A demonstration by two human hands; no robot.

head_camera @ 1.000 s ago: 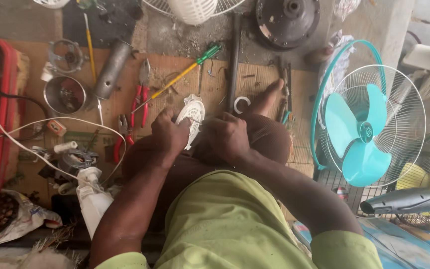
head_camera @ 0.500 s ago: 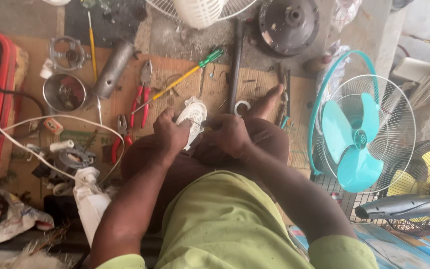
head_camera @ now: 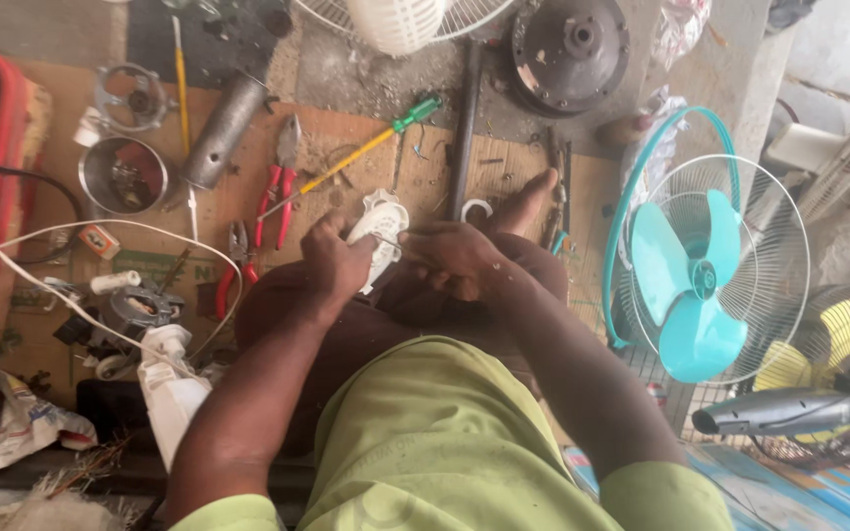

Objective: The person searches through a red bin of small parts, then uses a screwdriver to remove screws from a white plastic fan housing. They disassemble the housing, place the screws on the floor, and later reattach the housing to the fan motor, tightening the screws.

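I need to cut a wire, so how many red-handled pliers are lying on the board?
2: one pair of red-handled pliers beside the grey metal cylinder, a second pair nearer the left hand. More may be hidden.

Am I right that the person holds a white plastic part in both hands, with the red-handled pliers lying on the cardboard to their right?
Not quite: the head view shows the red-handled pliers on the cardboard to the person's left. The left hand and right hand do hold the white plastic part.
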